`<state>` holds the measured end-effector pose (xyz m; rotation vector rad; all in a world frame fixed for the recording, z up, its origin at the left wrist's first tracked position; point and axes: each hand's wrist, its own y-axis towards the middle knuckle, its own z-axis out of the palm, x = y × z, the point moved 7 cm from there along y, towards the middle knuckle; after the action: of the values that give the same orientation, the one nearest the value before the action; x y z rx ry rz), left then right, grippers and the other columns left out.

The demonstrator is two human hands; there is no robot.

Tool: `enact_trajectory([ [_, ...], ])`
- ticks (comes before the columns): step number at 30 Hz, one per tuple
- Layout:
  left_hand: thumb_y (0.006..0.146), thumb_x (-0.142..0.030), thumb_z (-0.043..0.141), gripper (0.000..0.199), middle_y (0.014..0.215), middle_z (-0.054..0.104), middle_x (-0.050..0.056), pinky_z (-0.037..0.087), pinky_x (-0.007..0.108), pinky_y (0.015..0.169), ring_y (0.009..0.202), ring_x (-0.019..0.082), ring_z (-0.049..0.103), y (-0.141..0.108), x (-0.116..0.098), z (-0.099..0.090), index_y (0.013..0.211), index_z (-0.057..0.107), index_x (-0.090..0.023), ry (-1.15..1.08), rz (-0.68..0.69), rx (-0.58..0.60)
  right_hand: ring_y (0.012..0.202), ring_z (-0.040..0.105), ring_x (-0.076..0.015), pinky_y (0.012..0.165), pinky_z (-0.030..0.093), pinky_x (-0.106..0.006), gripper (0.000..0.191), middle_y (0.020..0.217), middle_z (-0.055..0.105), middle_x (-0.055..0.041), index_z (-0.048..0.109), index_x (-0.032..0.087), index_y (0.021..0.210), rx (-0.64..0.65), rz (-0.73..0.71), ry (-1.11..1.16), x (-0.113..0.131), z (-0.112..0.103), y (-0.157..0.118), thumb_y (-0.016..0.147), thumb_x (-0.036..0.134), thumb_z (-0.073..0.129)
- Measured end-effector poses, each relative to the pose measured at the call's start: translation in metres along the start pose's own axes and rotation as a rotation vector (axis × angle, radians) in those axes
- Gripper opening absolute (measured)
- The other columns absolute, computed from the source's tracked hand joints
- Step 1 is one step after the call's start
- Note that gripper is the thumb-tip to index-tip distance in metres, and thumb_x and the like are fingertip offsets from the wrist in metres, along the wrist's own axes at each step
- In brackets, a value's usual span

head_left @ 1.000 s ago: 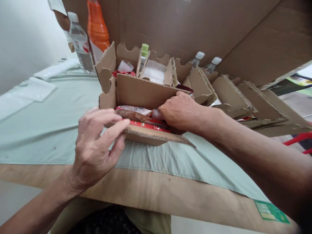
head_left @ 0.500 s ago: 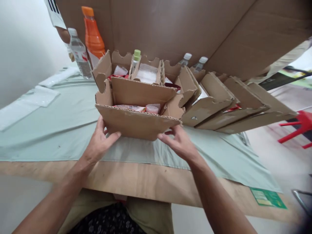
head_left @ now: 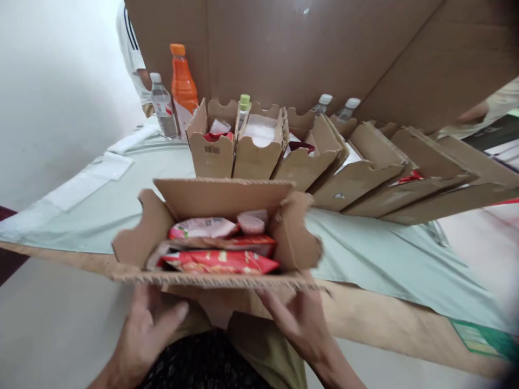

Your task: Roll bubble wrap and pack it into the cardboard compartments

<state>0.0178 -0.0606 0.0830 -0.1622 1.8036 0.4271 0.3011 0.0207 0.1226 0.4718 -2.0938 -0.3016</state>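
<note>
An open cardboard box (head_left: 219, 197) is held close to my body, above the table's front edge. Inside it lie a red snack packet (head_left: 227, 262), a pink and white packet (head_left: 203, 227) and a small pink-lidded cup (head_left: 251, 222). My left hand (head_left: 148, 327) grips the box from below at its left side, thumb toward me. At the lower right, my right hand (head_left: 298, 319) holds the same box. The fingertips of both hands are partly hidden under the box.
Several cardboard boxes (head_left: 257, 162) stand in a row along a tall cardboard panel (head_left: 284, 54). An orange bottle (head_left: 184, 84) and a clear bottle (head_left: 162, 108) stand at the back left. Plastic sheets (head_left: 81, 183) lie on the green cloth (head_left: 348, 243). A person's sleeve shows behind.
Both hands have drawn the box toward me, off the cloth area before the row. It is tilted so its contents show more. The view has shifted.
</note>
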Motion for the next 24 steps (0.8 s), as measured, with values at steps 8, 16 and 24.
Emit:
enact_trajectory([
  [8,0.085,-0.034,0.082,0.07,0.158,0.052,0.004,0.034,0.048,0.13,0.154,0.03,0.042,0.094,-0.055,0.007,0.148,0.051,-0.035,-0.249,0.279,-0.039,0.093,0.069,-0.0279,0.085,0.058,-0.043,0.031,0.104,0.074,-0.0107,0.068,0.02,0.111,-0.077,-0.141,-0.122,0.042,-0.005,0.069,0.095,0.047,0.068],
  [16,0.089,-0.047,0.077,0.07,0.155,0.057,0.006,0.038,0.049,0.129,0.154,0.033,0.044,0.052,-0.003,0.011,0.152,0.049,-0.035,-0.272,0.022,0.001,0.099,0.07,-0.034,0.088,0.06,-0.052,0.041,0.115,0.071,-0.0132,0.063,0.024,0.129,-0.041,-0.042,-0.163,0.02,0.004,0.0,0.093,0.042,0.069],
  [24,0.093,-0.08,0.042,0.067,0.132,0.074,0.002,0.042,0.046,0.126,0.143,0.031,0.055,0.196,-0.007,-0.094,0.113,0.067,-0.021,-0.296,0.206,-0.292,0.157,0.033,-0.0406,0.121,0.043,-0.066,0.099,0.171,0.029,-0.0239,0.014,0.017,0.167,0.273,-0.143,0.135,0.042,0.143,0.07,0.088,0.038,0.068],
])
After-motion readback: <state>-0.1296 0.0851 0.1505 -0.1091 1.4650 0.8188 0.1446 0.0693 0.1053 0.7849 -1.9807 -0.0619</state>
